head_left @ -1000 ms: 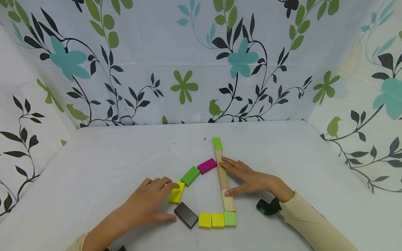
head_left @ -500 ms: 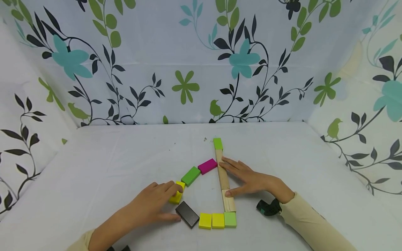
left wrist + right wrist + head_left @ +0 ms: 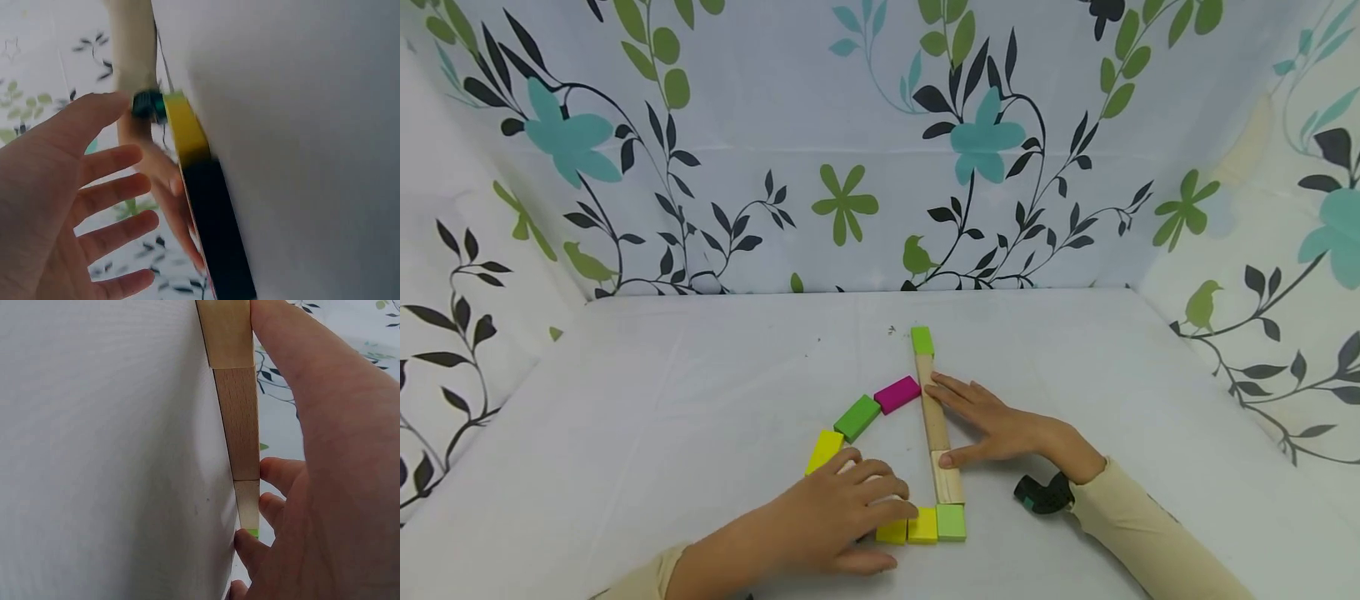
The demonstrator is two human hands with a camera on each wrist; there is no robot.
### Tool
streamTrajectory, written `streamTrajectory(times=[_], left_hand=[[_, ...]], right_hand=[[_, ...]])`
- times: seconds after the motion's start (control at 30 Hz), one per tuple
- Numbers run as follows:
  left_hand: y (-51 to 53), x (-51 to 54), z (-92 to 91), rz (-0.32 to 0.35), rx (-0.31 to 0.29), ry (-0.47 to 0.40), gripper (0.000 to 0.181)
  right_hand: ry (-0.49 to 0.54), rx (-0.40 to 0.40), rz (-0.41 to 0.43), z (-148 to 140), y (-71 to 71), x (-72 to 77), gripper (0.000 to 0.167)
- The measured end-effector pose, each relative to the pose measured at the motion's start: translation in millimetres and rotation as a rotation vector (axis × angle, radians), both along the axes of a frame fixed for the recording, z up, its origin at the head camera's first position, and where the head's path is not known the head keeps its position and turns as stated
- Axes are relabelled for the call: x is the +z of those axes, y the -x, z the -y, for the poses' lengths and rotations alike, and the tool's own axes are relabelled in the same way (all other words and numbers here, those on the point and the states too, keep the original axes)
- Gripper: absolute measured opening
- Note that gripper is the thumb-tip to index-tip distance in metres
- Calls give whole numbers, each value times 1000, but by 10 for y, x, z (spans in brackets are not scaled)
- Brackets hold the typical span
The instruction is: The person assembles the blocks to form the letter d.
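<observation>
Flat on the white surface, coloured blocks and a straight row of plain wooden blocks [image 3: 934,421] form a closed outline. My left hand [image 3: 842,517] hovers over the lower left corner, fingers spread, mostly covering the black block; the left wrist view shows that black block [image 3: 219,231] apart from the fingers. Two yellow blocks [image 3: 922,527] sit partly under its fingertips. My right hand [image 3: 996,427] rests beside the wooden row, thumb and fingertips touching its right side, as the right wrist view confirms. Green [image 3: 857,418], magenta [image 3: 897,394] and yellow [image 3: 824,450] blocks curve along the left.
A light green block [image 3: 951,523] marks the bottom right corner, and another green block [image 3: 922,341] tops the wooden row. A black device [image 3: 1043,493] is at the right wrist. Patterned cloth [image 3: 842,150] hangs behind the white surface [image 3: 700,400].
My left hand has moved right from the left yellow block and black block to above the bottom yellow blocks. The right hand stays at the wooden row.
</observation>
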State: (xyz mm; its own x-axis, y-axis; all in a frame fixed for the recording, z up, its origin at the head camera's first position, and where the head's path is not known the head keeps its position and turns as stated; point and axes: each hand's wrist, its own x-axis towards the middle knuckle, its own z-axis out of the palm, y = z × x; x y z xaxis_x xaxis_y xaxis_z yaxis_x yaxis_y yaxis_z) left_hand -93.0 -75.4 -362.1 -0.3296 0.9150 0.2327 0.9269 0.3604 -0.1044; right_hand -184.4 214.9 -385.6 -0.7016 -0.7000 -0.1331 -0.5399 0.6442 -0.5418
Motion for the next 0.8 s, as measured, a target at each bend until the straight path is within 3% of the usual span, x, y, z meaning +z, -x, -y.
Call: streamTrajectory(times=[0.1,0.2,0.57,0.7,0.8], left_hand=[[-64,-16,-130,10,-80,54,45],[-102,-31,-208,14,-95,102,51],[-132,-42,-288,-26,-91,138,51],[-109,-17,-250,24,-63,118,49],[-28,14,-164,52,-12,52,49]], right_hand=[[9,6,-2,2,-1,-5,95],[23,21,-4,14,1,-14,94],[8,27,-7,34,22,-21,95],[13,29,-9,31,15,-26,96],[4,20,-4,17,0,-29,96]])
